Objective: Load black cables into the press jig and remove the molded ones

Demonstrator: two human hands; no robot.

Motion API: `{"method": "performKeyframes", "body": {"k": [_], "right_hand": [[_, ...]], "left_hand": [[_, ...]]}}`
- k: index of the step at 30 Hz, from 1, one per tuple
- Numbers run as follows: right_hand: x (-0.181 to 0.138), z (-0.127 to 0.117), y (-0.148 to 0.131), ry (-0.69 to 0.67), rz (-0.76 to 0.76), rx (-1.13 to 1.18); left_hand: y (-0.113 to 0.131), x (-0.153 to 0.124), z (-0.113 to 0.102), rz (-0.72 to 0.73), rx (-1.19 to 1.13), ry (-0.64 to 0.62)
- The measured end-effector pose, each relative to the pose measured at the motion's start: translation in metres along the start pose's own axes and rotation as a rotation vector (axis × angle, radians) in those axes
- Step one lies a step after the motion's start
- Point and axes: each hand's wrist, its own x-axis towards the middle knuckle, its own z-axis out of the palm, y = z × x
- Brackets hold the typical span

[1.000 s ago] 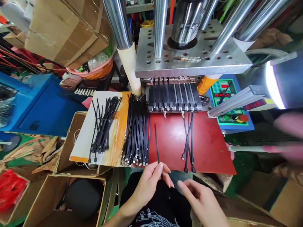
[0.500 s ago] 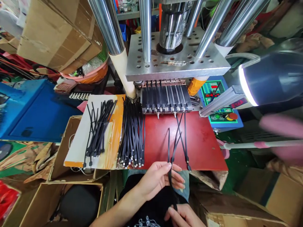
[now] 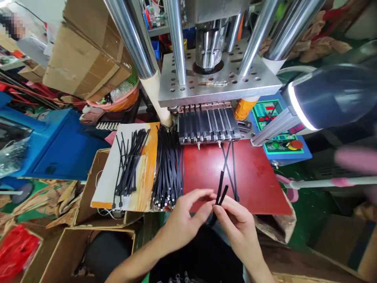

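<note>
Centrally, just above the wearer's lap at the near edge of a red tabletop (image 3: 203, 169), two bare hands meet around a held black cable (image 3: 221, 184). Two flat strands of it rise side by side above the fingers, tilted slightly to the right; whether they belong to one folded cable or to two cannot be told. Loose cables (image 3: 235, 167) cross on the tabletop just beyond, and on the far side sits a black mould block (image 3: 207, 127) with more strands laid in its grooves. To the left lies a thick pile of cables (image 3: 167, 169).

Handling this well probably calls for a light pinch low on the strands, keeping them flat and untwisted, with one hand steadying while the other adjusts. Sharp bends seem worth avoiding, and the tips are best kept from snagging the loose cables behind them.

The right hand (image 3: 240, 222) comes in from the near right, its thumb and forefinger pinching the strands at their base, the wrist angled inward. The left hand (image 3: 188, 216) reaches from the near left, forearm slanting across, thumb and forefinger curved into an open arc towards the same spot; whether its fingertips grip the cable cannot be told.
</note>
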Motion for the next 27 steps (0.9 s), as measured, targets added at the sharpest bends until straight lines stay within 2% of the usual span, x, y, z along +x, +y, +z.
{"method": "performKeyframes", "body": {"k": [2,4,8,12,17,21,23,27], "right_hand": [[-0.004,0.000,0.002,-0.031,-0.029,-0.022],[-0.007,0.001,0.004,-0.034,-0.055,-0.038],[-0.005,0.001,0.009,0.119,-0.134,-0.102],[0.001,-0.009,0.011,0.177,-0.209,-0.083],[0.011,-0.011,0.004,0.120,-0.226,-0.023],[0.016,-0.004,-0.002,0.059,-0.254,-0.036],[0.019,-0.001,-0.004,0.058,-0.280,-0.048],[0.028,0.002,-0.007,0.087,-0.334,-0.068]], "left_hand": [[0.013,0.020,-0.010,0.134,0.023,0.061],[0.023,0.036,-0.016,0.232,0.053,0.061],[0.032,0.049,-0.018,0.290,0.015,-0.027],[0.031,0.047,-0.020,0.299,-0.068,-0.082],[0.034,0.046,-0.023,0.196,-0.186,-0.063],[0.037,0.050,-0.027,0.098,-0.331,-0.129],[0.040,0.053,-0.029,0.114,-0.341,-0.130],[0.048,0.059,-0.033,0.254,-0.187,-0.086]]}}
